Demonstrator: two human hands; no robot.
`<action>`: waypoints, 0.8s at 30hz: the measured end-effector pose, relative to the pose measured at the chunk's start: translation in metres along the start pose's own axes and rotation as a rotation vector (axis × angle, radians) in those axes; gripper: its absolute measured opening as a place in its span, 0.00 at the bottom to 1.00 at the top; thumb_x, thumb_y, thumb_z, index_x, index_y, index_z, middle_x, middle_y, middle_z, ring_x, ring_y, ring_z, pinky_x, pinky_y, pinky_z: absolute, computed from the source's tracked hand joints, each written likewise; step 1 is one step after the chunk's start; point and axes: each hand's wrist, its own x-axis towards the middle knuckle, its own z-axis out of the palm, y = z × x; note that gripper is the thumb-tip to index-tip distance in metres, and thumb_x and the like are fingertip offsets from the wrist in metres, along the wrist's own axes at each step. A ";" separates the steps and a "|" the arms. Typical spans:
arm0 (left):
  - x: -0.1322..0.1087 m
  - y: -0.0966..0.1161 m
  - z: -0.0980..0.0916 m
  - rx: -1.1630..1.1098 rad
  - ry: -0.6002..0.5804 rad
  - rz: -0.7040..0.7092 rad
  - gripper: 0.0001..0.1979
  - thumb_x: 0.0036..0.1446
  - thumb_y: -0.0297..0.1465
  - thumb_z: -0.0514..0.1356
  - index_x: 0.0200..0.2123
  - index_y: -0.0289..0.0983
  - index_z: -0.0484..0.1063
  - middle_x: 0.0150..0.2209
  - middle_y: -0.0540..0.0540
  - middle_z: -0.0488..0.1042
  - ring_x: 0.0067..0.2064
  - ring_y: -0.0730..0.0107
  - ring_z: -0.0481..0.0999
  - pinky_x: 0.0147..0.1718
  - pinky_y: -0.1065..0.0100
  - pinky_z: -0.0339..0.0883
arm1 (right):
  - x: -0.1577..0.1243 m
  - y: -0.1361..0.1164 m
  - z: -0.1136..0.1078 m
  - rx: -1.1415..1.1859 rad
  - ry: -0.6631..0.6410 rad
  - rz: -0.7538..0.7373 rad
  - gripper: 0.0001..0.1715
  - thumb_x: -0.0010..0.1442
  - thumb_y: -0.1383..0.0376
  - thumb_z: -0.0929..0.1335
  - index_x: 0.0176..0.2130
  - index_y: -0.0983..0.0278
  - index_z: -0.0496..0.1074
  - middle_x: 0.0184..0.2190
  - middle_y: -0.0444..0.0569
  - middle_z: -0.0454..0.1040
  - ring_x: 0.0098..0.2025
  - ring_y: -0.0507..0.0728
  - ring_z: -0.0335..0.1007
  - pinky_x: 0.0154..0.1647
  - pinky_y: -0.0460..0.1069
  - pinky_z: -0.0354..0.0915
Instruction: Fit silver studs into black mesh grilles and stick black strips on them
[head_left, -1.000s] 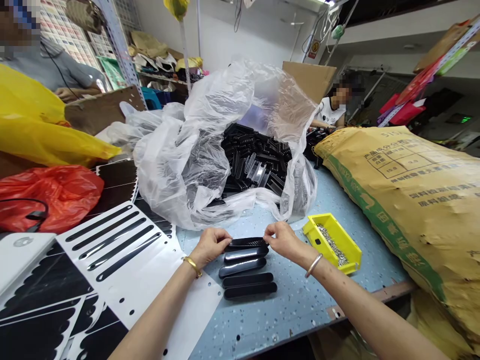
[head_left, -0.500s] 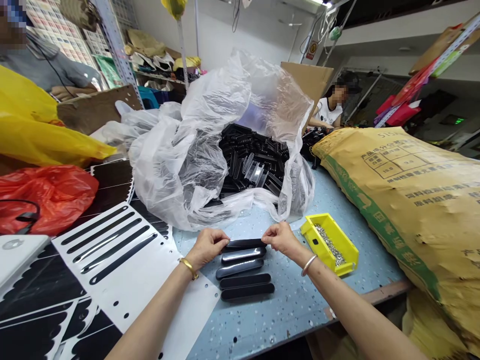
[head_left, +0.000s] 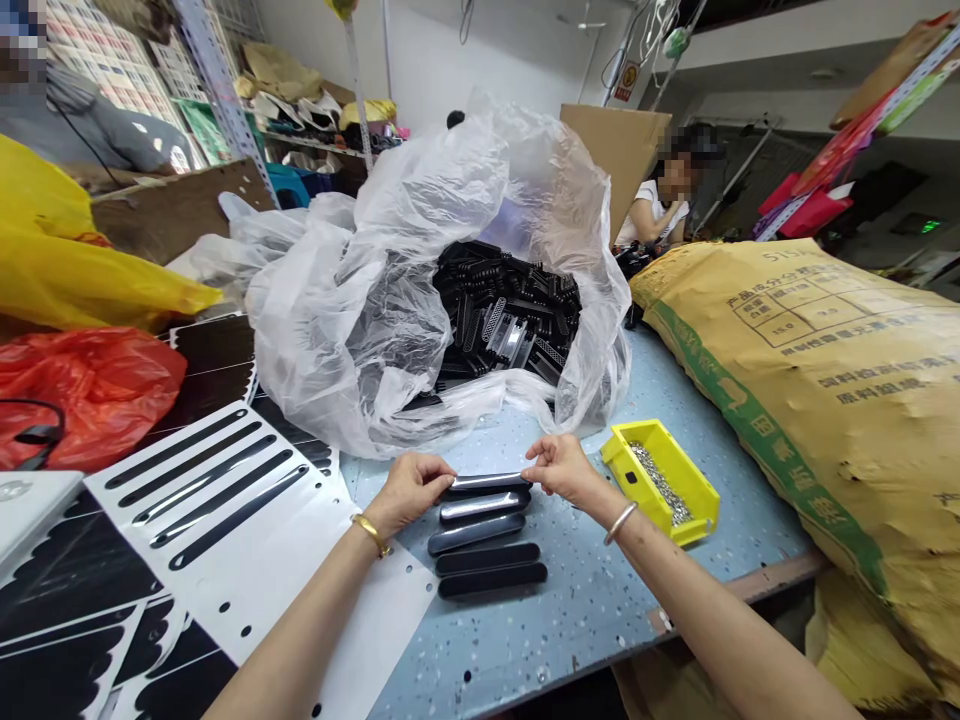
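- Top black strip (head_left: 487, 482): glossy, oblong, crosswise on the table, pinched at both ends, first in a row and nearest the plastic bag.
- Left hand (head_left: 409, 490): narrow grip, fingertips closed on the strip's left end; gold bangle (head_left: 371, 535) at the wrist.
- Right hand (head_left: 562, 470): narrow grip, fingertips closed on the strip's right end; silver bangle (head_left: 620, 523) at the wrist.
- Four more black strips (head_left: 487, 558): parallel, in line just below the top strip, flat on the table.
- Speckled pale blue tabletop (head_left: 600, 620): under the strips, hands' reach and bin.
- Yellow plastic bin (head_left: 626, 462): just beyond the right hand, filled with small silver metal parts (head_left: 660, 483).
- Clear plastic bag (head_left: 330, 340): open, beyond the strips, around a heap of black slotted parts (head_left: 506, 310).
- White perforated sheet (head_left: 217, 490): left of the strips, under the left forearm, with long black slots.
- Tan woven sack (head_left: 810, 400): large, printed, along the right side of the table.
- Red plastic bag (head_left: 75, 395): far left, below a yellow plastic bag (head_left: 67, 250).
- Co-worker (head_left: 656, 210): white top, beyond the clear bag, beside a cardboard sheet (head_left: 611, 150).
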 end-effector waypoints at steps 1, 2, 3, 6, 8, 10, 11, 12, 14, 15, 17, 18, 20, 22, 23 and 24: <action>0.000 0.000 0.000 0.000 0.001 -0.001 0.11 0.43 0.36 0.61 0.23 0.33 0.77 0.18 0.49 0.73 0.20 0.73 0.68 0.20 0.72 0.61 | 0.000 0.002 0.001 0.000 -0.005 0.007 0.11 0.40 0.73 0.70 0.27 0.65 0.66 0.08 0.33 0.62 0.10 0.47 0.57 0.11 0.41 0.51; 0.000 0.000 0.000 0.000 0.001 -0.002 0.11 0.43 0.36 0.61 0.23 0.33 0.77 0.18 0.49 0.73 0.20 0.73 0.68 0.20 0.72 0.61 | 0.001 0.005 0.002 0.001 -0.009 0.014 0.11 0.40 0.73 0.70 0.27 0.65 0.66 0.08 0.32 0.62 0.10 0.47 0.57 0.10 0.41 0.50; 0.000 0.001 0.000 0.000 0.002 -0.002 0.11 0.43 0.36 0.61 0.23 0.33 0.77 0.18 0.49 0.73 0.20 0.73 0.68 0.20 0.72 0.61 | 0.001 0.007 0.002 0.002 -0.013 0.018 0.11 0.40 0.73 0.70 0.26 0.65 0.65 0.08 0.32 0.62 0.10 0.47 0.57 0.10 0.41 0.50; 0.000 0.000 0.000 -0.002 0.000 -0.001 0.11 0.43 0.37 0.62 0.23 0.33 0.77 0.19 0.49 0.74 0.20 0.73 0.68 0.20 0.73 0.61 | 0.003 0.009 0.002 0.009 -0.019 0.021 0.11 0.40 0.73 0.70 0.26 0.65 0.65 0.08 0.32 0.62 0.10 0.47 0.57 0.10 0.41 0.50; 0.001 -0.001 0.000 -0.006 -0.004 0.002 0.12 0.44 0.37 0.62 0.24 0.33 0.78 0.19 0.49 0.74 0.20 0.73 0.68 0.20 0.73 0.62 | 0.005 0.007 0.000 0.016 -0.023 0.015 0.11 0.41 0.73 0.70 0.27 0.65 0.65 0.09 0.32 0.63 0.10 0.46 0.56 0.10 0.41 0.51; 0.001 -0.001 0.000 -0.010 -0.008 0.006 0.12 0.44 0.37 0.62 0.24 0.33 0.78 0.19 0.48 0.74 0.20 0.73 0.68 0.20 0.73 0.62 | 0.006 0.004 -0.002 0.022 -0.031 0.008 0.11 0.41 0.74 0.70 0.27 0.65 0.65 0.09 0.33 0.63 0.10 0.46 0.57 0.11 0.41 0.51; 0.001 -0.002 0.001 -0.011 -0.009 0.008 0.12 0.44 0.37 0.62 0.24 0.33 0.78 0.19 0.48 0.74 0.20 0.73 0.68 0.20 0.73 0.62 | 0.006 0.002 -0.003 0.024 -0.037 0.004 0.12 0.41 0.74 0.70 0.27 0.65 0.65 0.09 0.33 0.63 0.10 0.46 0.57 0.11 0.41 0.51; 0.001 -0.002 0.001 -0.011 -0.009 0.009 0.12 0.44 0.37 0.62 0.24 0.33 0.78 0.19 0.48 0.74 0.20 0.73 0.68 0.20 0.73 0.62 | 0.006 0.001 -0.003 0.026 -0.042 0.001 0.12 0.41 0.74 0.71 0.27 0.65 0.65 0.09 0.33 0.63 0.10 0.46 0.57 0.11 0.41 0.51; 0.001 -0.002 0.001 -0.009 -0.007 0.012 0.12 0.44 0.37 0.62 0.25 0.33 0.78 0.19 0.48 0.74 0.20 0.73 0.68 0.20 0.72 0.62 | 0.005 0.000 -0.004 0.028 -0.050 -0.002 0.12 0.42 0.74 0.70 0.27 0.64 0.65 0.09 0.32 0.63 0.10 0.47 0.57 0.11 0.41 0.52; 0.001 -0.001 0.001 -0.009 -0.005 0.013 0.12 0.44 0.37 0.62 0.25 0.33 0.78 0.19 0.48 0.74 0.20 0.73 0.68 0.20 0.72 0.62 | 0.005 0.000 -0.004 0.028 -0.051 -0.003 0.12 0.42 0.74 0.70 0.27 0.64 0.65 0.09 0.32 0.63 0.10 0.47 0.57 0.10 0.41 0.51; 0.000 -0.001 0.000 -0.008 -0.003 0.015 0.12 0.45 0.37 0.62 0.25 0.33 0.78 0.19 0.48 0.74 0.20 0.73 0.68 0.20 0.73 0.61 | 0.004 0.001 -0.004 0.025 -0.050 -0.002 0.12 0.42 0.74 0.70 0.27 0.64 0.65 0.09 0.32 0.63 0.10 0.47 0.57 0.10 0.41 0.51; 0.000 -0.001 0.000 -0.008 -0.004 0.015 0.12 0.45 0.37 0.62 0.25 0.33 0.78 0.18 0.49 0.73 0.20 0.74 0.68 0.20 0.73 0.61 | 0.003 0.002 -0.004 0.023 -0.048 -0.002 0.11 0.42 0.74 0.70 0.27 0.64 0.65 0.09 0.33 0.63 0.10 0.47 0.57 0.10 0.41 0.51; 0.000 0.000 0.000 -0.006 -0.004 0.014 0.12 0.45 0.37 0.62 0.24 0.33 0.78 0.18 0.49 0.73 0.20 0.73 0.68 0.20 0.73 0.61 | 0.003 0.004 -0.003 0.019 -0.044 -0.002 0.11 0.42 0.73 0.71 0.27 0.65 0.65 0.10 0.33 0.63 0.10 0.47 0.57 0.11 0.41 0.51; 0.000 0.000 0.000 -0.002 -0.004 0.015 0.12 0.45 0.37 0.62 0.24 0.33 0.78 0.18 0.49 0.73 0.20 0.73 0.68 0.20 0.73 0.61 | 0.003 0.006 -0.003 0.014 -0.041 -0.001 0.11 0.43 0.73 0.71 0.27 0.65 0.65 0.10 0.33 0.63 0.11 0.47 0.58 0.11 0.41 0.51; 0.000 0.000 0.000 0.001 -0.005 0.015 0.12 0.45 0.37 0.62 0.24 0.33 0.78 0.18 0.49 0.73 0.20 0.73 0.68 0.20 0.73 0.61 | 0.003 0.006 -0.003 0.010 -0.039 0.001 0.11 0.43 0.73 0.71 0.27 0.65 0.65 0.10 0.33 0.63 0.11 0.47 0.57 0.11 0.41 0.52; 0.001 0.000 -0.001 0.003 -0.006 0.015 0.12 0.45 0.37 0.62 0.24 0.33 0.78 0.18 0.48 0.73 0.20 0.73 0.68 0.20 0.73 0.61 | 0.004 0.007 -0.002 0.005 -0.039 0.004 0.11 0.43 0.74 0.70 0.27 0.65 0.65 0.10 0.33 0.63 0.11 0.46 0.57 0.12 0.41 0.52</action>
